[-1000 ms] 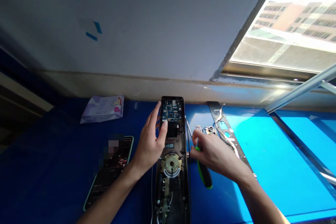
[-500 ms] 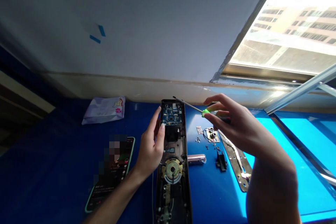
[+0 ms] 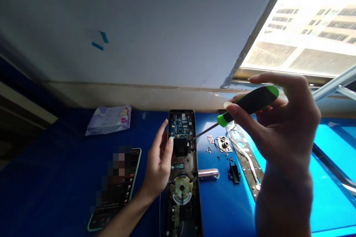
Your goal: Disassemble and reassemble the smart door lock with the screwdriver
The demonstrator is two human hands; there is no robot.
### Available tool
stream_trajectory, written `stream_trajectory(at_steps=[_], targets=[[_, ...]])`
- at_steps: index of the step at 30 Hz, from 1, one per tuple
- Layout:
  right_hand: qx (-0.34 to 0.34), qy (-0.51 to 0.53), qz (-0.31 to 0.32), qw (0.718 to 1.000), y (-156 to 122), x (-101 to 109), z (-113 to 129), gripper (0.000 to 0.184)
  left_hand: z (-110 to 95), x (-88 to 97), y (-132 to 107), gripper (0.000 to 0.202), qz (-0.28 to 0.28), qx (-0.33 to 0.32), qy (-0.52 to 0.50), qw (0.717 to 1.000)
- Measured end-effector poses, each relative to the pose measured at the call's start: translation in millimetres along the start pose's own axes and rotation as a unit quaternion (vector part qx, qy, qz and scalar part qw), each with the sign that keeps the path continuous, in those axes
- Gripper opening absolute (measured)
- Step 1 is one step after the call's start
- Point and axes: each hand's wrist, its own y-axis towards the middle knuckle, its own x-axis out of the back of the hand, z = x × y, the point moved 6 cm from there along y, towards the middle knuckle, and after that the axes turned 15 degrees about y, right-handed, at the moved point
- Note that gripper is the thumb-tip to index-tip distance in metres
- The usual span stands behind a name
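An opened black door-lock body point(image 3: 182, 170) lies lengthwise on the blue table point(image 3: 69, 170), its blue circuit board point(image 3: 181, 126) at the far end and a brass round mechanism point(image 3: 181, 189) lower down. My left hand point(image 3: 158, 166) rests against the lock's left edge, fingers curved on it just below the board. My right hand point(image 3: 278, 129) is raised and closed round a green-and-black screwdriver point(image 3: 244, 107). Its thin shaft slants down to the left, with the tip at the board's lower right corner.
A phone point(image 3: 115, 189) with a lit screen lies left of the lock. A white packet point(image 3: 108, 119) sits near the wall. Right of the lock lie a metal cylinder point(image 3: 208, 173), small screws, a black clip point(image 3: 234, 173), a small plate point(image 3: 224, 143) and a long metal bracket point(image 3: 244, 159).
My right hand picked the screwdriver up off the table, raised it and swung the tip down to the lower right corner of the circuit board. My left hand stayed on the lock.
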Motion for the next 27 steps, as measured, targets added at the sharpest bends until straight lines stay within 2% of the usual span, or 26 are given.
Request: stream_trajectory(at_steps=[9, 15, 27], targets=[[0.067, -0.018, 0.020, 0.997, -7.6, -19.8, 4.0, 0.032, -2.6, -1.7, -4.5, 0.051, 0.005, 0.011, -0.030, 0.999], [0.043, -0.076, 0.096, 0.992, -8.3, -27.6, 3.2, 0.029, -5.3, -1.4, -4.5, 0.051, 0.004, 0.005, -0.039, 0.999], [0.066, -0.073, 0.116, 0.988, -10.0, -32.4, 6.0, 0.029, -4.6, -4.5, -5.4, 0.050, 0.022, 0.007, -0.062, 0.998]])
